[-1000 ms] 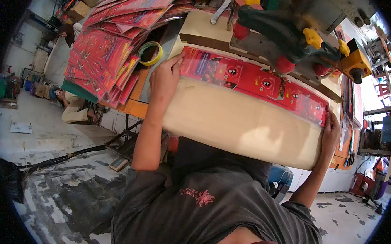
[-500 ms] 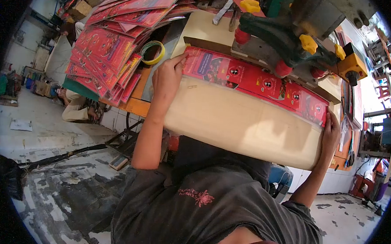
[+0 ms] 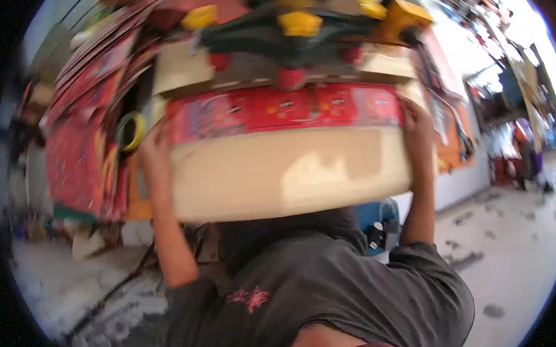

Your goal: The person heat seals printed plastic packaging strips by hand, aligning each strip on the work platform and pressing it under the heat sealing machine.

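Observation:
A long red printed sheet with round pictures on it lies across a cream-coloured board, its far edge at the front of a machine. My left hand is closed at the sheet's left end, fingertips on its edge. At the opposite end, my right hand grips the sheet's right edge with bent fingers. Motion blur softens both hands, and the exact finger contact is hard to make out. Just above the sheet stands the machine's dark green clamp arm with red feet.
Yellow knobs top the machine, and a yellow box sits at its right. Left of the board are a yellow tape roll and a large stack of red printed sheets. An orange tabletop shows at right.
The view has swung round, so the board and sheet now appear level rather than slanting. Both hands stay at the sheet's two ends, and the sheet still lies against the machine.

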A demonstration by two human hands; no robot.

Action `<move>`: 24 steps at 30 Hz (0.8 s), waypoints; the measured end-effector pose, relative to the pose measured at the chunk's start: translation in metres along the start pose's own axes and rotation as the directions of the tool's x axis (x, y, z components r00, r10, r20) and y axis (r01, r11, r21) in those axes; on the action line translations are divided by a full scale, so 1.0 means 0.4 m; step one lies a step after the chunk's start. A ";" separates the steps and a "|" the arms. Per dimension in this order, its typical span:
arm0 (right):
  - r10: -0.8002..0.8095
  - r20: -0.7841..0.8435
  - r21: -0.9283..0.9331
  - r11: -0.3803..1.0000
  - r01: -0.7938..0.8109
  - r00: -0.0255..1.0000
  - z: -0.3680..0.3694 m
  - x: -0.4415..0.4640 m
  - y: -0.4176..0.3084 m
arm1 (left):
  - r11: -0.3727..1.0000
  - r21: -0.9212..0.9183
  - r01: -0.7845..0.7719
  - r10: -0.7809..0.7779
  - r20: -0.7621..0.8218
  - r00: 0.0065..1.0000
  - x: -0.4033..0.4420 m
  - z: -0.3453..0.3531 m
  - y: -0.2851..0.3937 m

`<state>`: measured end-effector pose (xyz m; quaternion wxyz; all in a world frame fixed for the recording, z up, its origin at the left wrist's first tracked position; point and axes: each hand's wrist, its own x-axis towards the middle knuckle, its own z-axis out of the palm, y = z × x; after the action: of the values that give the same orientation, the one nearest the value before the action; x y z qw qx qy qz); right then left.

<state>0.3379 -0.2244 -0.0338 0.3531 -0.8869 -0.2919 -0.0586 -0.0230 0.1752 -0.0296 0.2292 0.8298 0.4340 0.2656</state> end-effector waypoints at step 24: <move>0.075 -0.052 -0.220 0.972 -0.085 0.996 0.001 0.002 -0.033 | 0.998 -0.046 -0.051 0.053 0.048 0.997 0.001 -0.006 -0.008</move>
<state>0.3313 -0.2160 -0.0261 0.2601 -0.9304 -0.2399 -0.0957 -0.0264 0.1775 -0.0297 0.2513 0.8418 0.4005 0.2605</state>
